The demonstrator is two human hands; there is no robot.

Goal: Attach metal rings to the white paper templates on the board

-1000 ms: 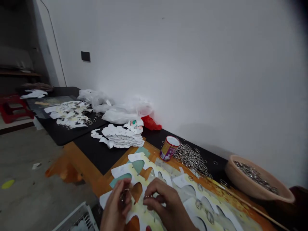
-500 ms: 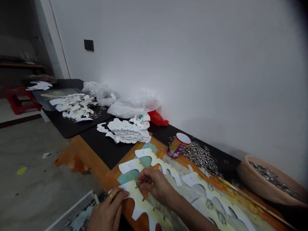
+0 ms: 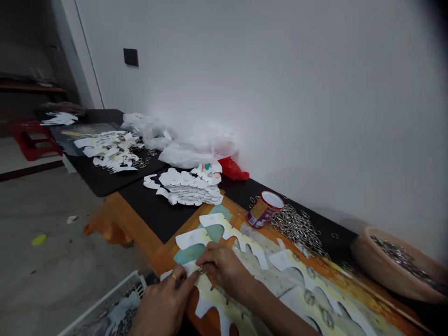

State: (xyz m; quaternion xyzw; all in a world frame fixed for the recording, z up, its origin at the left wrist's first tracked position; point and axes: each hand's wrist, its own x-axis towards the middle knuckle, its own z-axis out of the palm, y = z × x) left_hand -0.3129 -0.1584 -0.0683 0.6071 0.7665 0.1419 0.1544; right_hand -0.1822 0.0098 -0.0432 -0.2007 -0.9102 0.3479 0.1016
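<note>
A white scalloped strip (image 3: 207, 302) with a yellowish tint lies at the table's front edge. My left hand (image 3: 163, 298), a gold-coloured ring on one finger, grips its near end, index finger stretched towards the other hand. My right hand (image 3: 226, 269) is closed in a pinch on a small oval metal ring (image 3: 200, 270) at the strip's upper edge. The fingertips of both hands almost meet there, hiding part of the strip. Beyond them lie more scalloped strips (image 3: 234, 229), and some on the right (image 3: 317, 291) have metal rings resting on them.
A purple tin (image 3: 262, 214) stands beside a heap of metal rings (image 3: 297, 228). At the right is a pinkish bowl (image 3: 367, 261) of metal pieces. Stacked white cut-outs (image 3: 191, 189) and plastic bags (image 3: 189, 154) lie farther back. A white crate (image 3: 101, 298) sits below left.
My left hand has moved up and right, its index finger now reaching the metal ring at the strip's edge. My right hand stays close to the same spot. The view has shifted slightly.
</note>
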